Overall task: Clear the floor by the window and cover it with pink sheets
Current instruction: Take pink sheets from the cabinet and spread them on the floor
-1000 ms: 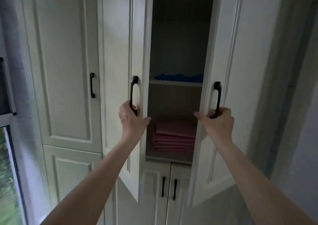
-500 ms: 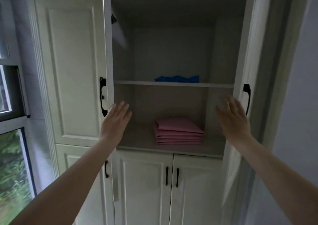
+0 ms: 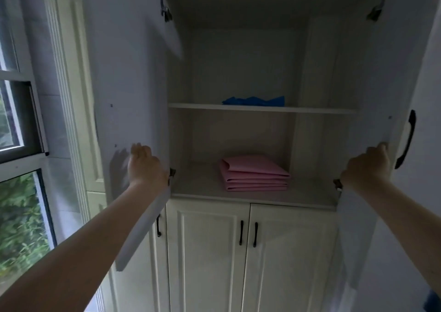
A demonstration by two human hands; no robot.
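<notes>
Cupboard doors flung wide, one to each side, so that the whole upper compartment lies open to reach. Left hand [image 3: 143, 163] pressed against the inner face of the left door [image 3: 128, 85], fingers bent over toward the panel, apparently pushing it flat back toward the window [image 3: 16, 111]. Right hand [image 3: 368, 166] curled over the free edge of the right door [image 3: 372, 97], just inside its black handle [image 3: 405, 142], holding that leaf out of the way. Hands well apart, then, each busy with a door and neither on the cloth.

Pink sheets [image 3: 254, 173] folded into a neat stack on the lower shelf [image 3: 198, 183], right of centre, square to the front and untouched; stored flat so as to lift out as one pile. Crumpled blue cloth [image 3: 254, 100] on the upper shelf [image 3: 262, 109], well above and of no use here. Lower doors [image 3: 248, 252] below, shut.

Likely step in hand: gaining access to the stack. Next, probably, letting go of both doors and sliding both hands under the pile. Risk worth noting: a door swinging back once released. Floor by the window not in view, so impossible to tell whether cleared.
</notes>
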